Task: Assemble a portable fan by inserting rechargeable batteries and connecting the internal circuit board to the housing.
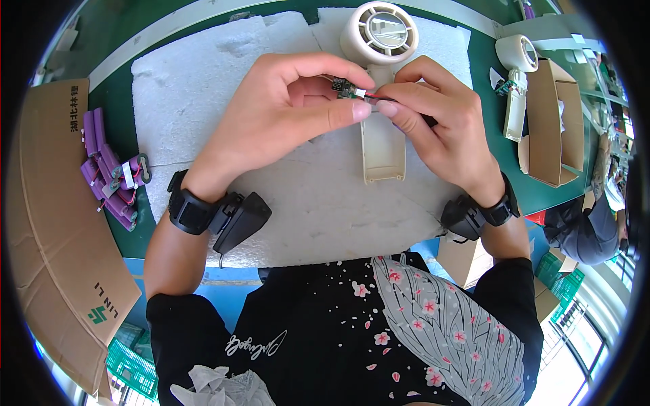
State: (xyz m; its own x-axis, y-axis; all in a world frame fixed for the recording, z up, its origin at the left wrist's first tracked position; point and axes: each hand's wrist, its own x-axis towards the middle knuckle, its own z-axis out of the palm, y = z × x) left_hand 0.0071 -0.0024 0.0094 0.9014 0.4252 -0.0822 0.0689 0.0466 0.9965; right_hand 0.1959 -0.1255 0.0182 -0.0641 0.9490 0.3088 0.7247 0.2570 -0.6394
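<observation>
Between the thumb and fingers of my left hand (pixel 274 111) is a small green circuit board (pixel 342 86) with a white connector (pixel 360 93) on its edge. My right hand (pixel 447 118) is closed in a pinch on thin red and black wires (pixel 379 96), whose end meets the connector; whether the plug is fully seated cannot be seen. Just beyond and beneath both hands lies a cream handheld fan (pixel 351 42), its round grille at the far side. Its hollow handle shell (pixel 384 155) points toward me, partly hidden by my fingers.
A pale foam sheet (pixel 298 216) covers the green table (pixel 542 193). Purple battery packs (pixel 108 166) and a large cardboard sheet (pixel 54 223) stand at left. To the right are another opened fan (pixel 516 105) and a cardboard box (pixel 552 128); a person (pixel 589 230) is beyond.
</observation>
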